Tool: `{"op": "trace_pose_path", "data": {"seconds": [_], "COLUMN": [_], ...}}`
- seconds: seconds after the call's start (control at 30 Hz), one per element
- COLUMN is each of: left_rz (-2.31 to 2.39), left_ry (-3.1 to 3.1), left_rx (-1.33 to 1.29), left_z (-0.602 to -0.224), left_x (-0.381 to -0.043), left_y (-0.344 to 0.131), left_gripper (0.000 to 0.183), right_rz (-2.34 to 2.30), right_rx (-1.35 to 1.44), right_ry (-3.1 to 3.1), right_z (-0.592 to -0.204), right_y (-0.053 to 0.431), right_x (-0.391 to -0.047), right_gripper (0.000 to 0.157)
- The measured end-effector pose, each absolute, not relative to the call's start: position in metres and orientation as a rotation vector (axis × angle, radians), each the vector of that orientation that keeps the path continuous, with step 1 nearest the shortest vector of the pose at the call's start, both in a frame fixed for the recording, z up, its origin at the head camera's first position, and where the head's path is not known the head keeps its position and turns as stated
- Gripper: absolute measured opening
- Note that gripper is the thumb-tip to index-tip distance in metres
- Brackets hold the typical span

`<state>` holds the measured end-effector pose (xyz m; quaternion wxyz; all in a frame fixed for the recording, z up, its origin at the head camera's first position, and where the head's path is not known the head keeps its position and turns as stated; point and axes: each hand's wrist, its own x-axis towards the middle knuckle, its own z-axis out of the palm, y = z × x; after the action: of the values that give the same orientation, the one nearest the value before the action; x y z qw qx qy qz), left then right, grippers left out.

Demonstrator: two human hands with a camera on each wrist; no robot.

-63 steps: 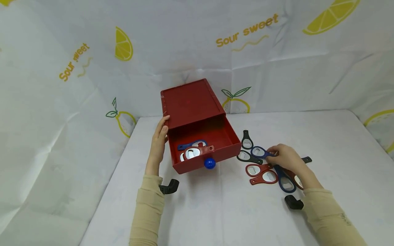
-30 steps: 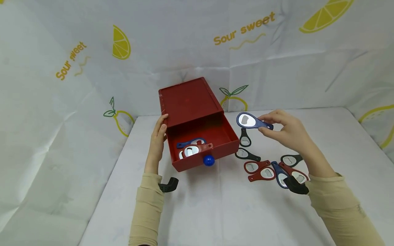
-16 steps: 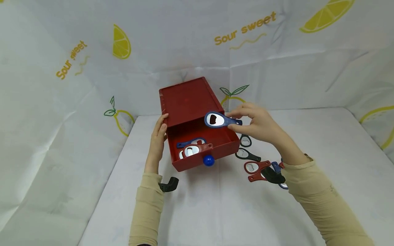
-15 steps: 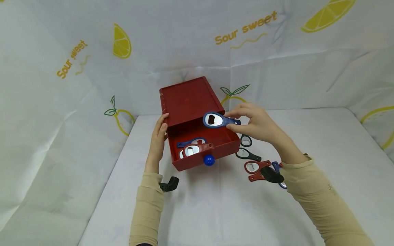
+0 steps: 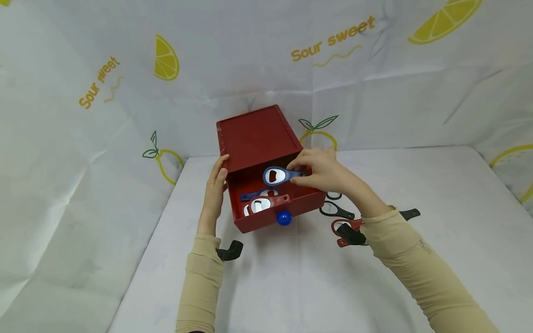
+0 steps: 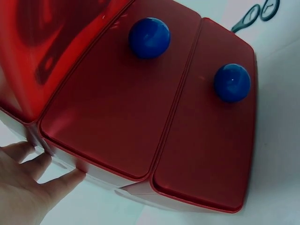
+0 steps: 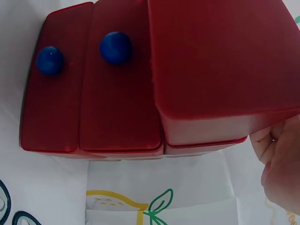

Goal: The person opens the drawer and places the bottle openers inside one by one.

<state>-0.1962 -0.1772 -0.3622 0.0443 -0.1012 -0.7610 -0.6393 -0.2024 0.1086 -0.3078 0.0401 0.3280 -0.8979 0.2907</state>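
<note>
A dark red drawer cabinet (image 5: 258,134) stands at the back of the table, its top drawer (image 5: 306,203) pulled out. My left hand (image 5: 213,194) rests fairly straight fingers against the cabinet's left side, which the left wrist view also shows. With thumb and fingers my right hand (image 5: 322,171) pinches the handle of a blue bottle opener (image 5: 282,175), held over the drawer's inside with its ring end pointing left. Below it in the drawer lie another blue bottle opener (image 5: 249,196) and red bottle openers (image 5: 275,200), overlapping one another. The right wrist view hides the pinched opener behind the drawer.
Right of the drawer, black bottle openers (image 5: 339,212) and red bottle openers (image 5: 354,224) lie on the white table (image 5: 266,286); the right forearm covers part of the group. Two shut lower drawers with blue knobs (image 6: 149,38) show in the left wrist view. A printed cloth hangs behind.
My right hand has picked the blue bottle opener off the table, carried it left and lowered it into the drawer's opening. The left hand stays at the cabinet's side.
</note>
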Motion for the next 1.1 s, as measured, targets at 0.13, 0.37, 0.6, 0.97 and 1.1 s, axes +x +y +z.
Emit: {"op": "trace_pose_path", "data": {"seconds": [0.13,0.37,0.6,0.97,1.1], "left_rz": [-1.953,-1.955,-1.951,-1.952,-1.94], "left_ry": [-2.319,-2.316,-2.32,-2.333,-2.336], "left_rx": [-0.313,-0.32,-0.318,-0.299,-0.3], "left_z": [-0.3625,-0.3649,-0.3644,-0.363,-0.3621], "left_x": [-0.1959,-0.1956,-0.1948,-0.1944,-0.1949], "left_y": [-0.1773,-0.178,-0.1781,-0.1762,-0.1764], "left_gripper": [0.044,0.045,0.044,0.043,0.043], "right_rz": [0.705,0.466,0.333,0.375,0.458], "right_rx": [1.024,1.079,1.093,1.066,1.066], "right_ry": [-2.812,-2.874,-2.89,-2.866,-2.821], "right_z": [-0.306,-0.3043,-0.3011,-0.3023,-0.3026], "right_y": [0.1062,0.1033,0.101,0.1034,0.1059], "right_x": [-0.2046,-0.2051,-0.2038,-0.2023,-0.202], "right_gripper": [0.022,0.023,0.019,0.024,0.023]}}
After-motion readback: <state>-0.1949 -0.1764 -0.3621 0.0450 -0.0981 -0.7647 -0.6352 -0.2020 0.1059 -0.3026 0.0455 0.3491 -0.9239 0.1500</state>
